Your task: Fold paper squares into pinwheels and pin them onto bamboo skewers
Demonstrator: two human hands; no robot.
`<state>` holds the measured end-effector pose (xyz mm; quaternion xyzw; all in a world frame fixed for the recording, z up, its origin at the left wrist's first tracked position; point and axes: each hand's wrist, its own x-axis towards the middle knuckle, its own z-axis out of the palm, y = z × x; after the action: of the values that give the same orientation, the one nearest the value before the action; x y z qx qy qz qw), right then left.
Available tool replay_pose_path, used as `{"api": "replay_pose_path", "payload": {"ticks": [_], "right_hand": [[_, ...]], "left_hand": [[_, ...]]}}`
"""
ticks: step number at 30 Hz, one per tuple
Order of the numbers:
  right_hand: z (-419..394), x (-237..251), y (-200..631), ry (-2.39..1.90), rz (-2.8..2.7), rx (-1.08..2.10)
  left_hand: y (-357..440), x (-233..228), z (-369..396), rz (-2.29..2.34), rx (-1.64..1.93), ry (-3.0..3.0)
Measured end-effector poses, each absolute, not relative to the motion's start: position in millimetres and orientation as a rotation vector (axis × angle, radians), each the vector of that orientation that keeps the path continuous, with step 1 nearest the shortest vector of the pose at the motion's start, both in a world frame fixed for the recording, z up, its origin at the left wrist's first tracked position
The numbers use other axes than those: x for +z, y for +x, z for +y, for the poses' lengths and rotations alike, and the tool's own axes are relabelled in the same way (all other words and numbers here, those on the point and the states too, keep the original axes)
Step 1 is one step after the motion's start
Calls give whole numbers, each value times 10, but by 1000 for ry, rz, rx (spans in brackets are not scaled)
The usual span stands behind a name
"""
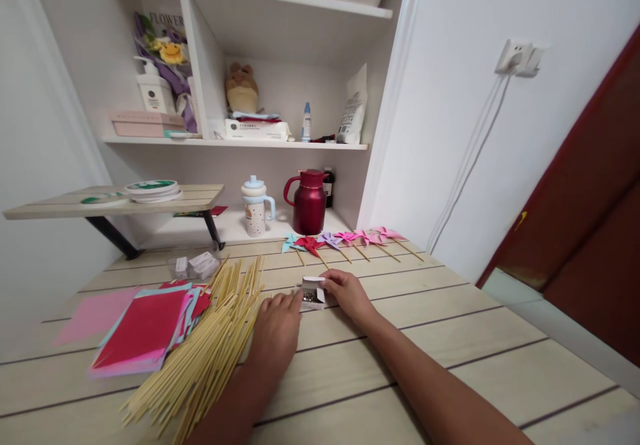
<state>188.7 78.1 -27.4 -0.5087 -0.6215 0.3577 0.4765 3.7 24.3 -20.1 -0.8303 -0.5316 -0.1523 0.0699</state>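
A small white box (314,304) sits on the slatted table with its lid up, and small shiny metal pieces show inside. The fingers of my right hand (350,295) are closed on its right edge near the raised flap. My left hand (279,325) is curled against the box's left side, its fingertips partly hidden. Just left of that hand spreads a loose heap of thin wooden sticks (210,345). Beyond the box lies a row of paper pinwheels on sticks, among them a red pinwheel (310,245) and a purple pinwheel (329,239).
Coloured paper sheets (145,328) are stacked at the left, with small clear boxes (203,265) behind them. A raised wooden stand (200,195) holds round white items. At the back stand a spotted cup (256,215) and a red jug (309,208) under the shelves.
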Motion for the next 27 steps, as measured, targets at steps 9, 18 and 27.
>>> {"api": "replay_pose_path", "payload": {"ticks": [9, 18, 27], "right_hand": [[733, -150, 2166, -1351, -1578, 726], [521, -24, 1885, -1161, -1954, 691], [579, -41, 1972, -1297, -2052, 482]], "left_hand": [[113, -271, 198, -1611, -475, -2475], [99, -312, 228, -1637, -469, -2482], [102, -279, 212, -1653, -415, -2497]]}}
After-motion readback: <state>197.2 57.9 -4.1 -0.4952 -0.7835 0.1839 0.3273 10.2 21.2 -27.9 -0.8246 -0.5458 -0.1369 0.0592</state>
